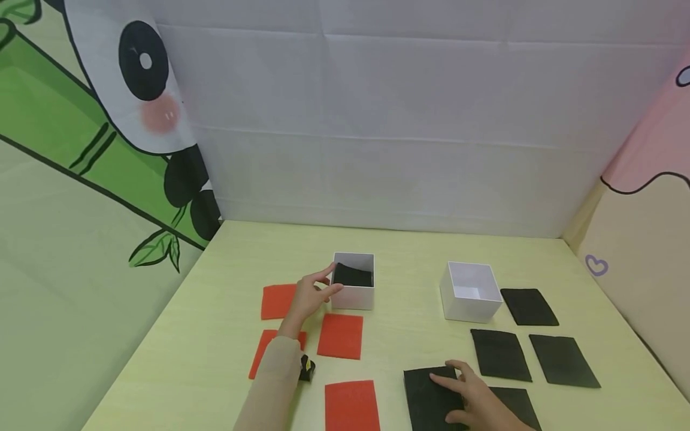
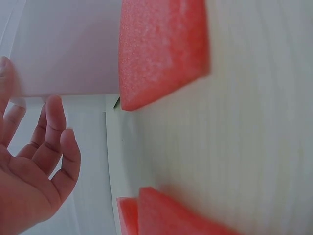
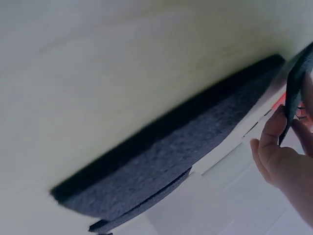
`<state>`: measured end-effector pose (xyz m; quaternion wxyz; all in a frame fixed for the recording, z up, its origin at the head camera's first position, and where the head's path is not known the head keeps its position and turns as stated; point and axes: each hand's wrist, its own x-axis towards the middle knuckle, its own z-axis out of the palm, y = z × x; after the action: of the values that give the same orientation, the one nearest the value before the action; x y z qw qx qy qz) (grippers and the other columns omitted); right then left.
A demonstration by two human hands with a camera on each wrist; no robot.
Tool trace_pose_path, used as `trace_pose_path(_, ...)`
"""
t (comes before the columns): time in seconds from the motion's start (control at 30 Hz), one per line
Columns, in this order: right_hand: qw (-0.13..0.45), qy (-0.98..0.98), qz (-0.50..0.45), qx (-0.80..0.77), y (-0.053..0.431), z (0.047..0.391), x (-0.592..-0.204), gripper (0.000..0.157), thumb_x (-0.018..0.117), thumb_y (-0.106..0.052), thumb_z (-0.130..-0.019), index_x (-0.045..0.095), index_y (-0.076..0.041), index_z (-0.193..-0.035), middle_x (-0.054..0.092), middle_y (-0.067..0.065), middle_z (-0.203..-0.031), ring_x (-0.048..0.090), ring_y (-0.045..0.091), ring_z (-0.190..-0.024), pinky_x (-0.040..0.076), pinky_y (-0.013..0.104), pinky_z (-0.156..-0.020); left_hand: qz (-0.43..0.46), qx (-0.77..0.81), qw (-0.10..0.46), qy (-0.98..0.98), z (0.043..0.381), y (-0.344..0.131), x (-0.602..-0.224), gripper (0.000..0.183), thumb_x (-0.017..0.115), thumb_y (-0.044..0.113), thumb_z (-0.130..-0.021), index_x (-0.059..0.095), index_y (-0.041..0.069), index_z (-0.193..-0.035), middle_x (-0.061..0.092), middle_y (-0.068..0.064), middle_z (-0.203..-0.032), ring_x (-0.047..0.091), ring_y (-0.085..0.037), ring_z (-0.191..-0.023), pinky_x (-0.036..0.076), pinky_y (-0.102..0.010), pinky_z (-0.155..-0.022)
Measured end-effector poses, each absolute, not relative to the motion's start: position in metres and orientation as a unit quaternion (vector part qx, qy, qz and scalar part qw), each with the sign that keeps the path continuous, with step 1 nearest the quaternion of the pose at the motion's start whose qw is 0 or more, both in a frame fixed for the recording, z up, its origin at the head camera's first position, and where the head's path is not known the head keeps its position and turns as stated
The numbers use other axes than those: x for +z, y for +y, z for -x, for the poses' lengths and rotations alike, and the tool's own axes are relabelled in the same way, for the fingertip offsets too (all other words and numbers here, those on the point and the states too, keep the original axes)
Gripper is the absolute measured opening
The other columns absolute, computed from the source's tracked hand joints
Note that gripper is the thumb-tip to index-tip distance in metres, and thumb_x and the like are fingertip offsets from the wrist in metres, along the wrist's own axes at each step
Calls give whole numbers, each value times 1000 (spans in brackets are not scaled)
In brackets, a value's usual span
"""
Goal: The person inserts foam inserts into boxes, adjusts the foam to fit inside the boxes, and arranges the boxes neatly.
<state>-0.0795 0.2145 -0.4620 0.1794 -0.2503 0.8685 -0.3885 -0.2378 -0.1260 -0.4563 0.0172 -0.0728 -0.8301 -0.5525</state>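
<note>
My left hand [image 1: 312, 294] is at the left corner of a white box [image 1: 353, 297], its fingers loosely spread and fingertips right at the rim. A black felt sheet [image 1: 353, 276] leans inside that box. In the left wrist view, the left hand [image 2: 36, 161] shows relaxed fingers beside the box's wall [image 2: 68, 49]. My right hand [image 1: 474, 398] pinches another black felt sheet [image 1: 428, 395] near the front edge of the view. The right wrist view shows that sheet [image 3: 293, 93] between the thumb and fingers of the right hand [image 3: 288, 156].
Several red felt sheets [image 1: 340, 336] lie on the table [image 1: 399, 335] around the left arm. To the right stands a second white box [image 1: 471, 291], with several black sheets [image 1: 501, 355] beside and in front of it. A white cloth wall [image 1: 399, 137] rises behind the table.
</note>
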Motion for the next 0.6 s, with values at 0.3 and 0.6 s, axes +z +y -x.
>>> trace_pose_path(0.3,124,849,263,-441,214,82,-459,55,64,-20,-81,45,7,-126,50,0,-85,41,1,-65,40,21,-53,72,-550,16,-832,237,-127,-457,59,72,26,-74,50,20,-129,56,-7,-84,56,-30,-57,39,-27,-52)
trace_pose_path(0.6,107,848,198,-480,209,89,-451,49,61,-11,-84,45,5,-127,45,27,-125,48,3,-100,45,23,-75,63,-547,14,-834,236,-126,-455,60,73,28,-73,50,23,-128,56,-6,-86,57,-28,-59,41,-28,-53)
